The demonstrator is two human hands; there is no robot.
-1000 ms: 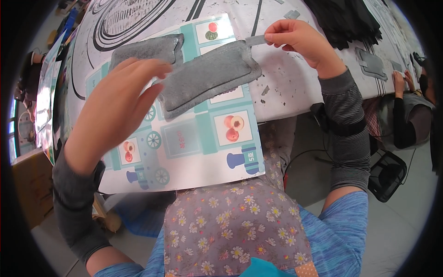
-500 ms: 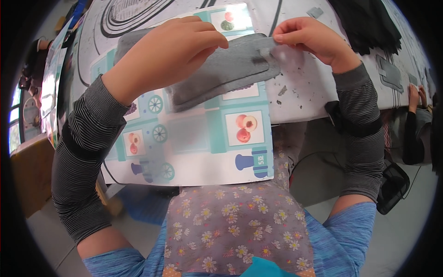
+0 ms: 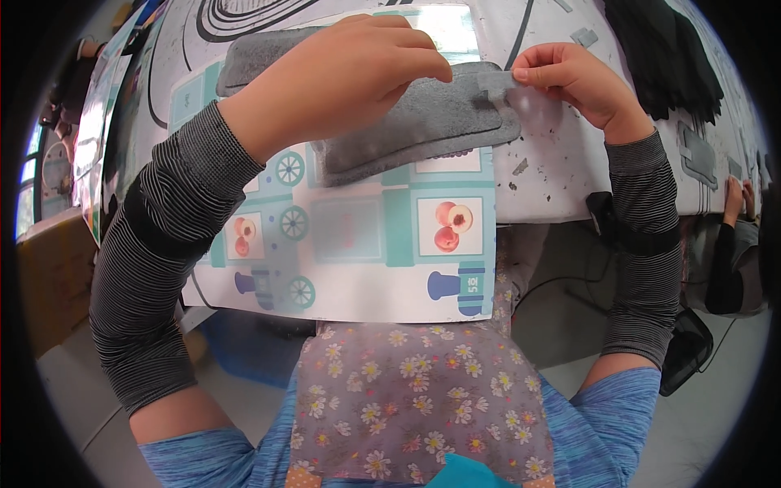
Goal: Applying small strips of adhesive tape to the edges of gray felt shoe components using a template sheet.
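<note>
A long grey felt-like pad (image 3: 407, 134) with a raised inner outline lies slantwise over a printed sheet (image 3: 350, 297). My left hand (image 3: 350, 77) arches over the pad with its fingers curled together; its thumb and whatever is under the fingertips are hidden. At the pad's right end, my right hand (image 3: 573, 81) pinches a small light-grey strip (image 3: 496, 81) between thumb and fingertip. This strip lies across the pad's upper right corner. Another grey piece (image 3: 256, 61) shows behind my left wrist; whether it joins the pad, I cannot tell.
Black cloth-like material (image 3: 663, 57) is piled at the back right of the white table (image 3: 545, 175). A grey piece (image 3: 697, 154) lies near the right edge, close to another person's hands (image 3: 736, 199). A cardboard box (image 3: 57, 285) stands at left.
The whole view has shifted a little. My right hand still pinches the strip, which now looks flatter and clearer at the pad's corner. My left hand remains over the pad, slightly further right.
</note>
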